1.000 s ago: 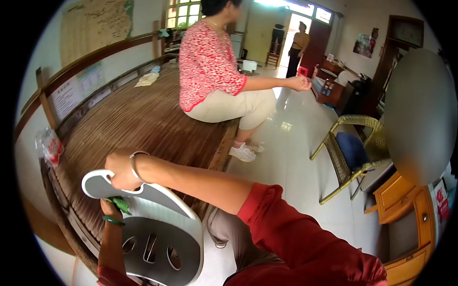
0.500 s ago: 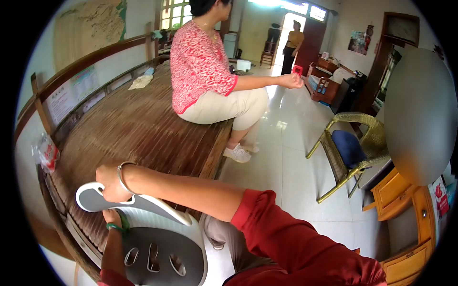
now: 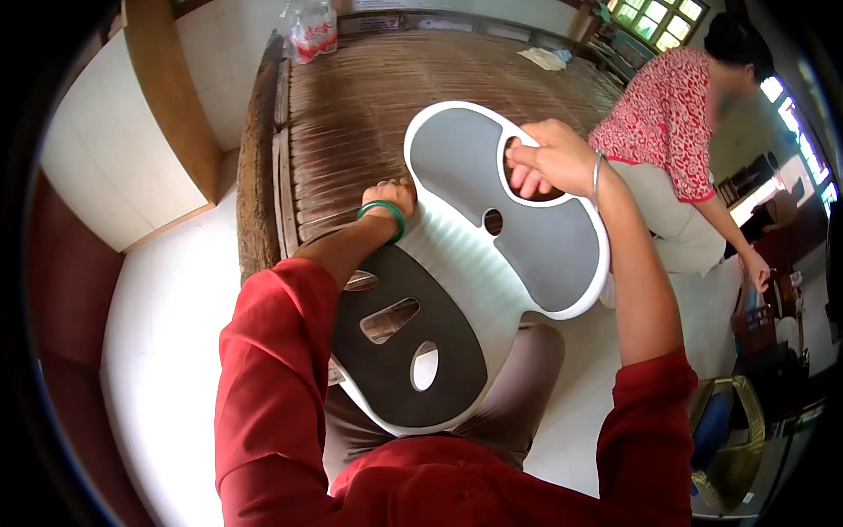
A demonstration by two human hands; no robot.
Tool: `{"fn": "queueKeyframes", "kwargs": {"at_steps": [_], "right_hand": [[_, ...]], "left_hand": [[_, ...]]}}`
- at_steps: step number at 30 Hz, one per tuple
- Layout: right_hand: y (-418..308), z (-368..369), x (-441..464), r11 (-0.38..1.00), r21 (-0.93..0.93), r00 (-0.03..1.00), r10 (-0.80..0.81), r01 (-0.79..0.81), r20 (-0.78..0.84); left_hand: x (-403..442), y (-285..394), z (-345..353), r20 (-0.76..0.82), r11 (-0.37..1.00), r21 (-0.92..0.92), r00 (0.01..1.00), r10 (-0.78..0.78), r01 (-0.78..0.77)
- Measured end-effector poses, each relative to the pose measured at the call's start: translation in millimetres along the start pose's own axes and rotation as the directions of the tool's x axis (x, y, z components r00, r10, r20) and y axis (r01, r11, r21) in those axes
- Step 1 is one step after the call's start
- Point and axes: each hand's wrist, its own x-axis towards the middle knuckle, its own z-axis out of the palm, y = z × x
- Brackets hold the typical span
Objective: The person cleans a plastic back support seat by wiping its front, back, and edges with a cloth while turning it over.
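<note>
A grey-and-white plastic seat with a backrest point(image 3: 544, 250) lies tilted over my lap and the edge of the bamboo bed. Its dark grey seat pad point(image 3: 386, 334) has several cut-out holes. My right hand point(image 3: 553, 162), with a silver bangle at the wrist, is closed around the rim of the backrest, fingers curled through a cut-out. My left hand point(image 3: 389, 195), wearing a green bangle, is closed at the seat's left edge where backrest and pad meet. Its fingertips are partly hidden.
The slatted bamboo bed point(image 3: 351, 114) is in front of me, with a plastic bag point(image 3: 312, 31) and a cloth point(image 3: 544, 59) on it. A person in a patterned top point(image 3: 659, 114) sits at its right. A woven armchair point(image 3: 733, 439) stands lower right, a cabinet point(image 3: 127, 132) at left.
My view has swung left and down. The seat has turned so its backrest faces me more fully. My right hand holds the backrest's right part; my left arm now shows in full.
</note>
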Motion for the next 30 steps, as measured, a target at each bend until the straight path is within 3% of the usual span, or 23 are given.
{"fn": "queueKeyframes", "kwargs": {"at_steps": [7,13,16,18,22,26,28,30], "right_hand": [[16,-6,-12,0.993,0.096,0.998,-0.064,0.062,0.014],[13,-6,-46,0.984,0.18,1.0,-0.002,0.005,-0.021],[1,-5,-61,0.987,0.159,1.0,-0.003,0.006,-0.02],[-10,-3,-70,0.995,0.093,0.997,-0.033,0.04,-0.067],[-25,-6,-80,0.991,-0.028,0.989,-0.131,0.129,-0.07],[-28,-16,-77,0.997,0.037,0.996,-0.063,0.065,-0.069],[-28,-19,-69,0.997,-0.046,0.996,-0.068,0.065,-0.06],[-20,-22,-55,0.969,-0.149,0.979,-0.202,0.199,-0.009]], "left_hand": [[-4,-13,0,0.031,0.995,0.064,0.997,0.075,-0.077],[-11,1,-20,0.167,0.983,0.156,0.983,0.074,-0.1],[-15,-6,-41,0.264,0.964,0.236,0.963,0.056,-0.121],[-18,-20,-54,0.317,0.855,0.457,0.943,0.102,-0.246],[6,-43,-56,0.382,0.926,0.324,0.922,0.059,-0.193],[60,-74,-27,0.299,0.896,0.346,0.938,0.176,-0.279],[51,-84,-44,0.252,0.911,0.321,0.951,0.182,-0.259],[49,-91,-63,0.198,0.974,0.175,0.974,0.106,-0.142]]}}
